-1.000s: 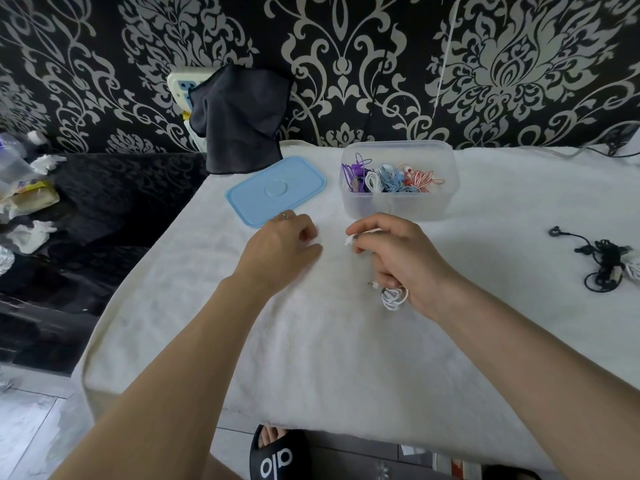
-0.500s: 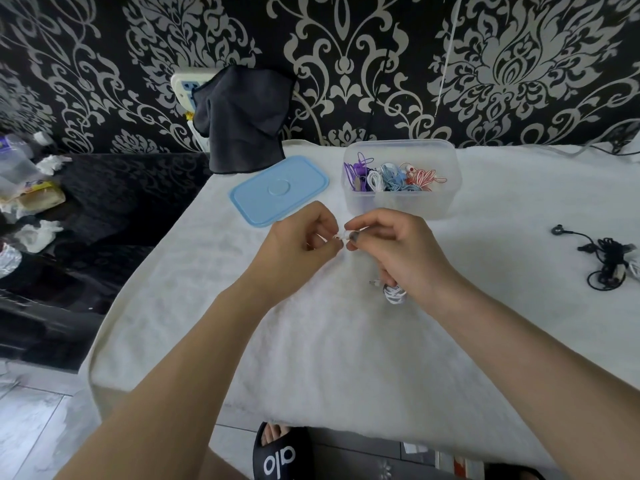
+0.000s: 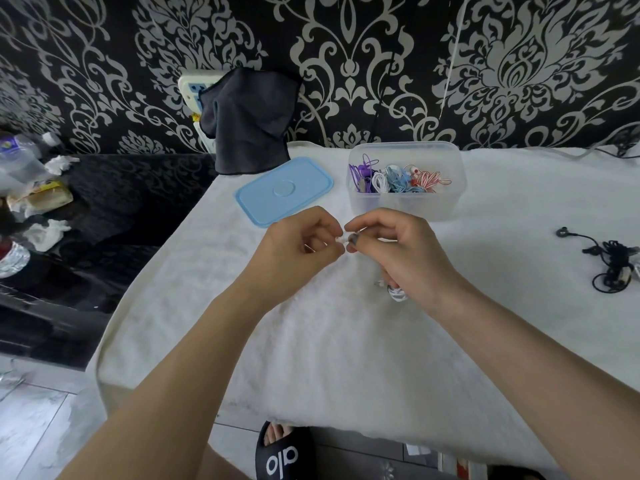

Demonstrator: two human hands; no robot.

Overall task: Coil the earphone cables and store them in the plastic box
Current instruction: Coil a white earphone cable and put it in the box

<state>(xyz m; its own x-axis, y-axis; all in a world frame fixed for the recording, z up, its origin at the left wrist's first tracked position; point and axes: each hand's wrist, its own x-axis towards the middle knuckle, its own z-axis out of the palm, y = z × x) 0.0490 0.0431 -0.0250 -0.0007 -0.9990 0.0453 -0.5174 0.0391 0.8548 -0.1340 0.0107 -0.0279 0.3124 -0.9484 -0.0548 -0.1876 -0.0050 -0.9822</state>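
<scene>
white earphone end pinched between both hands

behind the table i saw a black wall with a pale damask pattern, and a dark cloth (image 3: 249,123) hung there over a white socket. the table (image 3: 311,341) was covered with a white towel-like cover. from my remote seat i looked down on both bare arms, which met near the middle of it.

the left hand (image 3: 294,240) had its fingers curled, and thumb and forefinger pinched the small white end of the white earphone cable (image 3: 397,293). the right hand (image 3: 398,251) pinched the same end from the other side, fingertips almost touching the left ones. under the right palm i saw a small white coil of this cable, held by the lower fingers; if it touched the cover i could not tell.

the plastic box (image 3: 405,206) stood open just behind the hands, with purple, white, blue and red coils inside. its blue lid (image 3: 284,190) lay flat on the cover, left of the box. well apart, near the right edge, a black earphone tangle (image 3: 613,265) lay loose. a black slipper (image 3: 284,455) showed below the table edge.
</scene>
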